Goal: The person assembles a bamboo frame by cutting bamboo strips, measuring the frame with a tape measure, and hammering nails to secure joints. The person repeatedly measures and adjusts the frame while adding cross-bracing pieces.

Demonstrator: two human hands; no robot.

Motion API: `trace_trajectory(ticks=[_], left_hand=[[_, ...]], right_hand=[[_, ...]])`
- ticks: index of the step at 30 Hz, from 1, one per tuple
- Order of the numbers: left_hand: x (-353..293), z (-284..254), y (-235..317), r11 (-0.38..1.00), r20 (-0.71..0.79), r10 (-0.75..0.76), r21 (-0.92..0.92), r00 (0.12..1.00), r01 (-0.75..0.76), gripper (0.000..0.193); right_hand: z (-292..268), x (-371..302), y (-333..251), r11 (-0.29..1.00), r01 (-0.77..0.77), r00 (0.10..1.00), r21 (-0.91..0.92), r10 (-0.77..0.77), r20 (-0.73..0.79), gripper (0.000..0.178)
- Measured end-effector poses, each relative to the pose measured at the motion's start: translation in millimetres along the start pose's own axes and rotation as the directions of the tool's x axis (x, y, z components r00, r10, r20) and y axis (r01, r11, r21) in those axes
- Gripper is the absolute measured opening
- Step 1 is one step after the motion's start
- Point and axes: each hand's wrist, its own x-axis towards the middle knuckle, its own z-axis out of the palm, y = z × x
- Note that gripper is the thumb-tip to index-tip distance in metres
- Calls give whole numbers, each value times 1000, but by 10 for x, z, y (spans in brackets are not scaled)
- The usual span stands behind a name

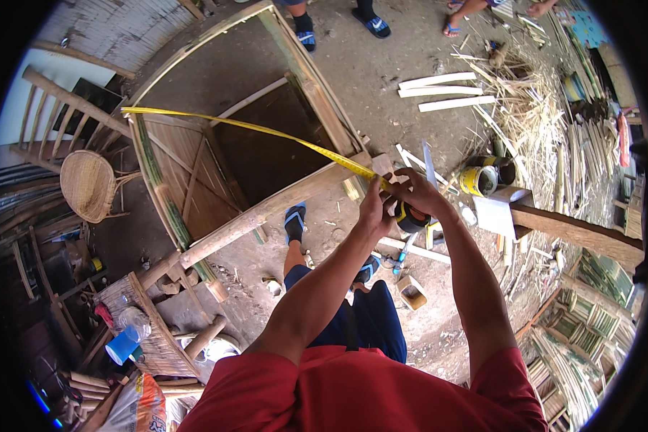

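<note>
Both hands pinch a yellow tape measure (266,131) over a bamboo frame (216,144): left hand (373,205) on the blade, right hand (410,194) gripping the case. Below is a dirt floor (381,72) littered with bamboo strips (533,108).

lots of clutter around here. upper left of the frame there's a round woven basket (86,186) leaning by a slatted wooden chair back (57,119). lower left, a blue plastic cup (122,346) sits on a woven bamboo panel (151,331), with a clear plastic bottle (134,317) just beside it. right of centre, a yellow tin can (478,180) stands on the dirt floor (381,72), near a heavy wooden beam (583,234). upper right has a few pale split bamboo slats (443,92) next to a big pile of bamboo shavings (533,108). top edge shows other people's feet in blue sandals (373,25)
</note>
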Motion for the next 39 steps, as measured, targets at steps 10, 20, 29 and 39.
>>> trace_trajectory(ticks=[10, 20, 29, 39], left_hand=[[-1498, -1484, -159, 861, -315, 508, 162, 802, -482, 28], [-2782, -3489, 896, 721, -152, 457, 640, 876, -265, 34], [-3593, -4148, 2144, 593, -202, 326, 804, 923, -34, 32], [-3664, -3927, 2865, 546, -169, 322, 837, 931, -37, 30]], right_hand=[[1927, -384, -320, 934, 347, 888, 83, -356, 291, 63], [3476, 80, -2083, 914, 84, 923, 398, -222, 315, 61], [3515, 936, -3010, 913, 149, 989, 378, -134, -68, 31], [3586, 1361, -3155, 909, 124, 988, 398, -76, -133, 19]])
